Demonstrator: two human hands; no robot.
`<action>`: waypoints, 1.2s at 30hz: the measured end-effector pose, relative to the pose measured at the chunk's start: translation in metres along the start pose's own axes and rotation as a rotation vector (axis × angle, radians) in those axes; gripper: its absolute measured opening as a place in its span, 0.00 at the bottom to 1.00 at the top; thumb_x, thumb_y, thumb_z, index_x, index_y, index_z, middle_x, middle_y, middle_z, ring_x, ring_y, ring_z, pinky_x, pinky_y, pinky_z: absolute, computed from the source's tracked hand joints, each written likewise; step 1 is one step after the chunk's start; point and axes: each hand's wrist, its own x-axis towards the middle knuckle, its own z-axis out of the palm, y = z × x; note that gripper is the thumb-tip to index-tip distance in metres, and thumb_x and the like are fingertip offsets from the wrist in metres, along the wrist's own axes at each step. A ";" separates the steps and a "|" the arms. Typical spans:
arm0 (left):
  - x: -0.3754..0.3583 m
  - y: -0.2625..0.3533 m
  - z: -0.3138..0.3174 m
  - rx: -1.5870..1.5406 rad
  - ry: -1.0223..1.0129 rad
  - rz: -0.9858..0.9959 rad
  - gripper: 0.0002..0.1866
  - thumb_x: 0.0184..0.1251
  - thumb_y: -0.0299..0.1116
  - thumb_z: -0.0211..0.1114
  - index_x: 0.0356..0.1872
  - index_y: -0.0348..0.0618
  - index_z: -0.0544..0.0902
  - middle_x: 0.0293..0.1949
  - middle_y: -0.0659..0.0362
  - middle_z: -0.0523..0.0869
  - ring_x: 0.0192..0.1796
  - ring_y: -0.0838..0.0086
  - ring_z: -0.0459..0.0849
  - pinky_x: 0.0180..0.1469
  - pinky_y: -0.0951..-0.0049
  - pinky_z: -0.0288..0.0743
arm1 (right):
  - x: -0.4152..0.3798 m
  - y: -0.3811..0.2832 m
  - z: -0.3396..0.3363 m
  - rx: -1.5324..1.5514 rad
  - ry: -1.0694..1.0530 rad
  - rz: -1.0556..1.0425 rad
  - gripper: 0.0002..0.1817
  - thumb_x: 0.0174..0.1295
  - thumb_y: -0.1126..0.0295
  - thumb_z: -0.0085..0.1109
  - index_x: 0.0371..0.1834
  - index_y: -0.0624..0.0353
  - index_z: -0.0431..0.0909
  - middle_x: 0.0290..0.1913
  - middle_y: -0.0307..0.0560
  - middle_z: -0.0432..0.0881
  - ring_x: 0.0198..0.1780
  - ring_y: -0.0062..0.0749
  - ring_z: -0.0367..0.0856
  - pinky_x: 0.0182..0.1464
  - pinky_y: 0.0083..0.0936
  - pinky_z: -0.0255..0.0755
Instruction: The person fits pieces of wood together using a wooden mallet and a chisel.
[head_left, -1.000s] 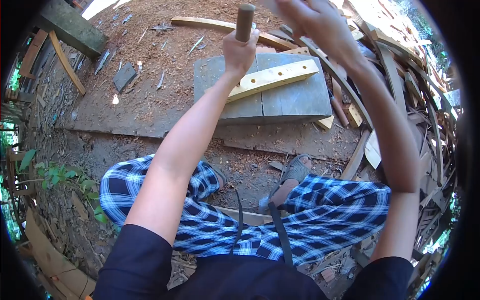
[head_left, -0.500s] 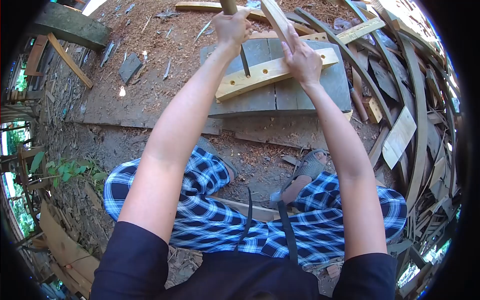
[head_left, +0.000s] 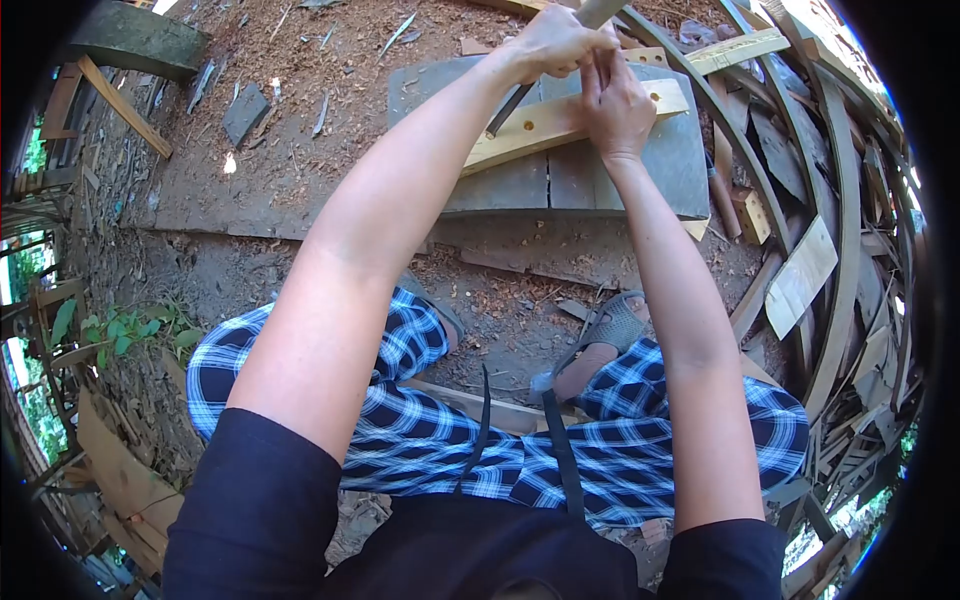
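Observation:
My left hand (head_left: 562, 45) is closed around a chisel (head_left: 510, 110), whose thick wooden handle slants up to the right. Its dark metal blade points down to the left, the tip over the pale wooden beam (head_left: 555, 125) near one of its round holes. My right hand (head_left: 620, 108) is above the beam's right part, its fingers raised and pressed together against the underside of my left hand. Whatever those fingers hold is hidden. The beam lies aslant on a grey wooden block (head_left: 590, 190) with a crack down its middle.
Long curved strips (head_left: 835, 230) and scrap boards pile up on the right. A short drilled block (head_left: 750, 215) lies beside the grey block. Wood chips (head_left: 330, 60) cover the ground at upper left, below a thick timber (head_left: 135, 40). My sandaled feet are in front of the block.
My left hand has moved right and tilted the chisel, whose tip has left the hole area it stood in. The wooden stick in my right hand no longer shows. Both hands are now together.

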 end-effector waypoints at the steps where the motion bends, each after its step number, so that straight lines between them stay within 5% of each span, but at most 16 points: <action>1: -0.001 -0.005 0.001 0.011 -0.010 0.050 0.13 0.62 0.37 0.71 0.25 0.41 0.79 0.17 0.64 0.75 0.15 0.82 0.70 0.15 0.79 0.58 | 0.000 -0.001 -0.001 -0.023 -0.025 0.002 0.21 0.70 0.51 0.54 0.64 0.41 0.76 0.38 0.50 0.87 0.35 0.51 0.86 0.35 0.42 0.79; 5: -0.038 0.016 -0.001 0.065 0.037 0.195 0.15 0.60 0.42 0.75 0.28 0.41 0.84 0.20 0.61 0.80 0.21 0.83 0.77 0.21 0.81 0.66 | 0.001 0.000 0.002 -0.069 0.012 -0.034 0.26 0.68 0.51 0.56 0.69 0.40 0.71 0.31 0.49 0.85 0.31 0.50 0.86 0.32 0.43 0.80; 7: -0.068 0.033 -0.026 -0.029 0.140 0.179 0.15 0.68 0.45 0.68 0.28 0.46 0.79 0.16 0.69 0.70 0.13 0.85 0.66 0.14 0.79 0.55 | 0.002 -0.003 0.000 -0.055 0.041 -0.031 0.26 0.68 0.51 0.56 0.68 0.40 0.71 0.32 0.50 0.86 0.31 0.50 0.87 0.32 0.43 0.80; 8: -0.080 0.034 -0.036 0.131 0.229 0.337 0.20 0.67 0.43 0.70 0.19 0.47 0.74 0.13 0.67 0.70 0.12 0.87 0.60 0.14 0.83 0.48 | 0.000 -0.003 0.000 -0.029 0.051 -0.041 0.26 0.68 0.51 0.56 0.68 0.39 0.71 0.33 0.50 0.86 0.32 0.50 0.87 0.32 0.44 0.80; 9: -0.097 0.045 -0.050 0.294 0.247 0.271 0.20 0.60 0.50 0.75 0.27 0.43 0.81 0.22 0.62 0.81 0.21 0.82 0.77 0.23 0.81 0.69 | 0.000 -0.002 0.001 -0.017 0.023 -0.029 0.25 0.68 0.51 0.55 0.68 0.39 0.71 0.34 0.52 0.87 0.33 0.51 0.87 0.33 0.45 0.81; 10: -0.107 0.040 -0.060 0.299 0.248 0.274 0.20 0.60 0.50 0.75 0.27 0.43 0.81 0.22 0.62 0.81 0.21 0.82 0.77 0.23 0.81 0.69 | -0.003 -0.004 0.000 -0.014 0.028 -0.029 0.25 0.68 0.51 0.55 0.68 0.39 0.71 0.34 0.52 0.87 0.33 0.51 0.87 0.33 0.45 0.81; 12: -0.120 0.017 -0.076 0.743 0.045 0.260 0.26 0.56 0.52 0.76 0.47 0.41 0.84 0.40 0.56 0.88 0.44 0.71 0.87 0.46 0.67 0.82 | 0.001 -0.007 -0.002 -0.051 -0.037 0.002 0.25 0.68 0.52 0.55 0.68 0.39 0.71 0.35 0.52 0.87 0.34 0.53 0.87 0.33 0.44 0.81; 14: -0.136 -0.006 -0.072 1.141 -0.061 0.075 0.38 0.53 0.50 0.78 0.65 0.47 0.76 0.59 0.55 0.84 0.62 0.61 0.81 0.65 0.56 0.74 | 0.003 -0.012 -0.012 -0.056 -0.076 0.017 0.25 0.68 0.50 0.54 0.68 0.39 0.70 0.37 0.54 0.87 0.35 0.55 0.87 0.36 0.47 0.81; 20: -0.135 -0.035 -0.073 1.339 0.035 0.052 0.37 0.54 0.31 0.73 0.68 0.69 0.74 0.66 0.65 0.78 0.59 0.60 0.83 0.57 0.60 0.81 | -0.009 -0.014 -0.069 -0.142 -0.524 0.230 0.29 0.68 0.46 0.50 0.70 0.41 0.69 0.50 0.59 0.86 0.47 0.59 0.86 0.52 0.48 0.78; 24: -0.107 -0.049 -0.075 1.387 0.238 0.280 0.31 0.61 0.29 0.65 0.65 0.73 0.76 0.69 0.67 0.75 0.55 0.62 0.86 0.54 0.61 0.82 | -0.034 -0.003 -0.078 0.110 -0.467 0.238 0.31 0.68 0.46 0.49 0.72 0.44 0.67 0.57 0.61 0.82 0.54 0.59 0.83 0.60 0.46 0.73; 26: -0.099 -0.033 -0.074 1.277 0.244 0.206 0.24 0.65 0.32 0.63 0.61 0.71 0.80 0.62 0.64 0.82 0.54 0.63 0.87 0.52 0.61 0.83 | -0.047 -0.009 -0.087 0.281 -0.492 0.377 0.33 0.69 0.46 0.49 0.74 0.49 0.65 0.61 0.63 0.80 0.59 0.59 0.80 0.65 0.45 0.68; 30: -0.082 0.004 -0.093 0.715 0.534 0.218 0.16 0.68 0.45 0.66 0.49 0.46 0.85 0.29 0.56 0.87 0.36 0.70 0.88 0.40 0.67 0.80 | -0.059 -0.027 -0.107 0.458 -0.624 0.542 0.36 0.69 0.46 0.50 0.75 0.55 0.63 0.62 0.63 0.79 0.59 0.58 0.81 0.66 0.45 0.68; 31: -0.078 0.015 -0.099 0.729 0.532 0.211 0.16 0.68 0.45 0.66 0.49 0.46 0.85 0.29 0.56 0.87 0.36 0.70 0.88 0.40 0.67 0.80 | -0.065 -0.023 -0.101 0.433 -0.618 0.498 0.37 0.69 0.47 0.51 0.75 0.58 0.61 0.62 0.63 0.78 0.56 0.55 0.83 0.61 0.43 0.72; 33: -0.067 0.036 -0.105 -0.037 0.666 0.169 0.19 0.66 0.46 0.70 0.39 0.36 0.84 0.26 0.56 0.86 0.29 0.71 0.84 0.36 0.66 0.77 | -0.071 -0.033 -0.103 0.418 -0.615 0.455 0.38 0.69 0.48 0.52 0.75 0.61 0.60 0.63 0.62 0.78 0.52 0.52 0.85 0.56 0.42 0.76; 34: -0.058 0.043 -0.104 -0.030 0.665 0.167 0.19 0.66 0.46 0.70 0.39 0.36 0.84 0.26 0.56 0.86 0.29 0.71 0.84 0.36 0.66 0.77 | -0.074 -0.041 -0.110 0.520 -0.634 0.554 0.38 0.69 0.49 0.53 0.76 0.62 0.59 0.63 0.62 0.77 0.51 0.48 0.85 0.52 0.39 0.78; 36: -0.032 0.048 -0.102 -0.530 0.721 0.318 0.17 0.67 0.48 0.69 0.30 0.46 0.78 0.16 0.70 0.69 0.12 0.85 0.65 0.14 0.80 0.54 | -0.069 -0.047 -0.122 0.617 -0.648 0.660 0.39 0.69 0.50 0.55 0.76 0.62 0.57 0.63 0.61 0.77 0.49 0.44 0.86 0.47 0.36 0.81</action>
